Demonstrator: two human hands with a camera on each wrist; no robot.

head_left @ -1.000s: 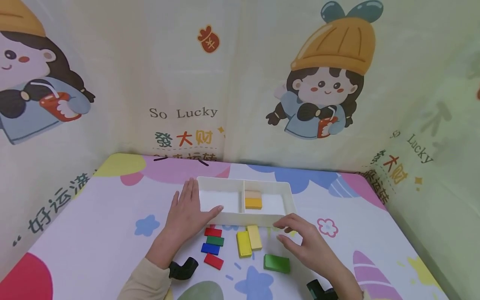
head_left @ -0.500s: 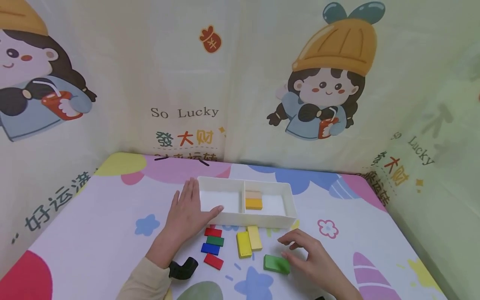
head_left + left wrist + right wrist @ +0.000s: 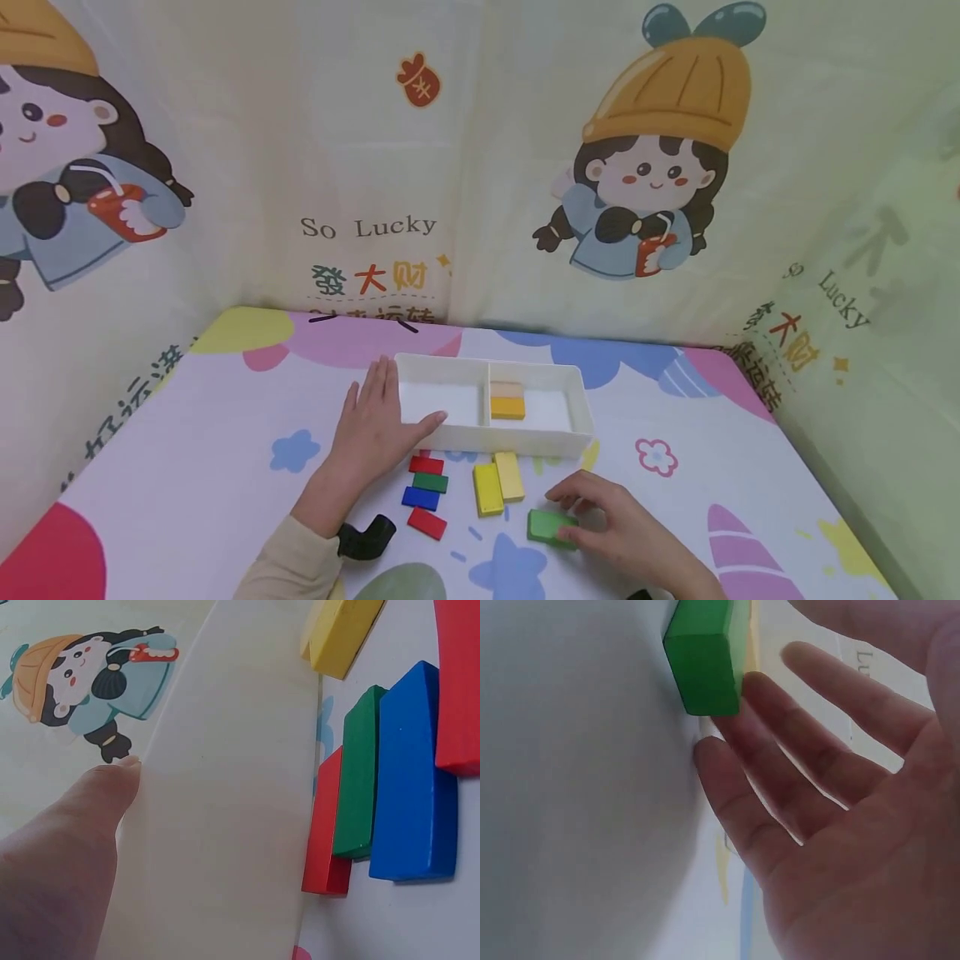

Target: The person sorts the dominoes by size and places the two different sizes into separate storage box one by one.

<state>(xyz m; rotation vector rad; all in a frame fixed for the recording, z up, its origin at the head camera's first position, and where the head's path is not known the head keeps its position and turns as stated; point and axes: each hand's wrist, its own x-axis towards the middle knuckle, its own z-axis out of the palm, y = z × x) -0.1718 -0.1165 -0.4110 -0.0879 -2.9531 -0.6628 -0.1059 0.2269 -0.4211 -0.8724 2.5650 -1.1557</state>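
My left hand (image 3: 369,433) rests against the left end of a white two-part box (image 3: 517,439), fingers straight and thumb over the front rim. In the left wrist view, that thumb (image 3: 82,802) lies at the edge of the box's wall (image 3: 217,787). Around the right end of a large green block (image 3: 544,527) on the table, my right hand (image 3: 615,525) reaches with loosely bent fingers. The right wrist view has the green block (image 3: 703,667) close to the fingertips, with the thumb well apart from them.
A tan block (image 3: 506,388) and an orange block (image 3: 507,407) lie in the box's right compartment. Before the box are a yellow block (image 3: 488,489), a pale yellow block (image 3: 509,477) and a column of small red, green and blue blocks (image 3: 422,498).
My right hand has moved from the box's front right corner down toward me to the green block. The left hand, the box and the blocks stay in place.
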